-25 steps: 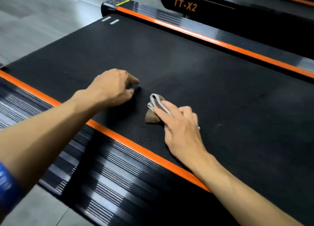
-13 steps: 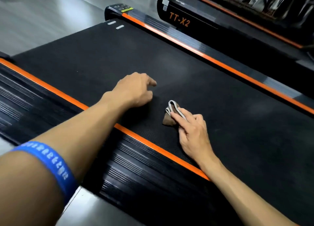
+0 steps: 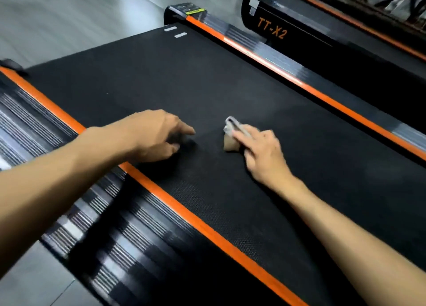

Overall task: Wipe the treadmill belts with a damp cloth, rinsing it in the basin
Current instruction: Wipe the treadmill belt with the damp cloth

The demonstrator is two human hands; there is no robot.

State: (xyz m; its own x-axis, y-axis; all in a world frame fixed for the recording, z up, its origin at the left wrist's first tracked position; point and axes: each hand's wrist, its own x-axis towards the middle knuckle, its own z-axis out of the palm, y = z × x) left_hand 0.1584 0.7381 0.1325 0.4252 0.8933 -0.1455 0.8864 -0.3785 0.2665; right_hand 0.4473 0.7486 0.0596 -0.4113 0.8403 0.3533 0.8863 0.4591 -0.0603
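Observation:
A wide black treadmill belt (image 3: 230,82) runs between two orange side stripes. On it lies a small folded cloth (image 3: 230,142), brown with a white edge. My right hand (image 3: 262,153) lies flat on the cloth, its straight fingers pressing it onto the belt; most of the cloth is hidden under the hand. My left hand (image 3: 159,136) is to the left of the cloth, fingers loosely curled with the fingertips down on the belt, holding nothing. A gap of bare belt separates the two hands. No basin is in view.
A ribbed black and silver side rail (image 3: 96,213) runs along the near edge, another rail (image 3: 276,59) along the far edge. A second treadmill marked TT-X2 (image 3: 272,31) stands behind. Grey floor (image 3: 69,17) lies at the upper left.
My right hand has slid the cloth to the right and farther up the belt. My left hand has shifted the same way. The view has swung, showing more of the neighbouring treadmill.

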